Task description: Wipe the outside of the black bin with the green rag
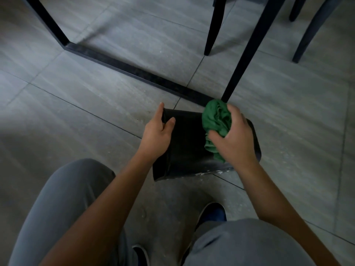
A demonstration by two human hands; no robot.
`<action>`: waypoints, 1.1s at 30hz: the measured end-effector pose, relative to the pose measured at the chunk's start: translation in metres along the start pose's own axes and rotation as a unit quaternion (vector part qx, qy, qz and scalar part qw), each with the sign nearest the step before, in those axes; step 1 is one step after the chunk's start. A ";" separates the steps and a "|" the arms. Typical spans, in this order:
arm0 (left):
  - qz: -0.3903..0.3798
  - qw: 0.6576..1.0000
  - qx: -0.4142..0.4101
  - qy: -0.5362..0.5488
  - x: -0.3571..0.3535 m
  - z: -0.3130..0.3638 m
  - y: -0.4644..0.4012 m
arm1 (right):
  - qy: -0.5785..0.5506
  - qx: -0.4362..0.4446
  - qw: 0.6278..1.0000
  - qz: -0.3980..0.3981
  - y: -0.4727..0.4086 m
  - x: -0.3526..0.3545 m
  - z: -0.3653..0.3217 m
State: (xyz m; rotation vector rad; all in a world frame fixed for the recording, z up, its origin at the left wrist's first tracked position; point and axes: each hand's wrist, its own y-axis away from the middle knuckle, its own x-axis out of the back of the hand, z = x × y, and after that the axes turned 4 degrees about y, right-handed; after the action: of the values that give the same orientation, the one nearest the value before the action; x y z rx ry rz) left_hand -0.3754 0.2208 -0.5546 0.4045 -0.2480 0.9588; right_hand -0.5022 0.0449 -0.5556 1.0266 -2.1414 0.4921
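The black bin [184,146] lies on its side on the grey tiled floor in front of my knees, its open rim toward the left. My left hand [158,131] grips that rim, fingers over the edge and thumb inside. My right hand [233,138] is closed on the bunched green rag [216,121] and presses it against the bin's upper outer wall near the base end. My right hand and the rag hide part of the bin's right side.
A black metal table frame [123,63] runs along the floor just behind the bin, and its slanted leg [244,60] comes down right by the rag. Dark chair legs [213,27] stand further back. My knees and a shoe [211,214] are below.
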 end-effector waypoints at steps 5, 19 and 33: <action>0.000 0.999 -0.026 -0.038 -0.002 -0.002 -0.004 | 0.095 0.122 0.988 -0.021 0.014 -0.019 -0.002; -0.006 1.000 0.007 0.000 0.009 -0.006 -0.008 | 0.170 0.075 0.982 -0.023 0.020 -0.007 0.021; -0.032 0.999 -0.009 -0.016 0.015 -0.004 -0.019 | 0.158 0.107 0.974 -0.123 0.005 0.021 0.037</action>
State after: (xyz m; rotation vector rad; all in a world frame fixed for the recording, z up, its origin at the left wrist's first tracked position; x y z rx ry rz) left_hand -0.3512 0.2242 -0.5568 0.4094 -0.2713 0.8864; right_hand -0.5308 0.0149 -0.5662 1.2238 -1.6810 0.7234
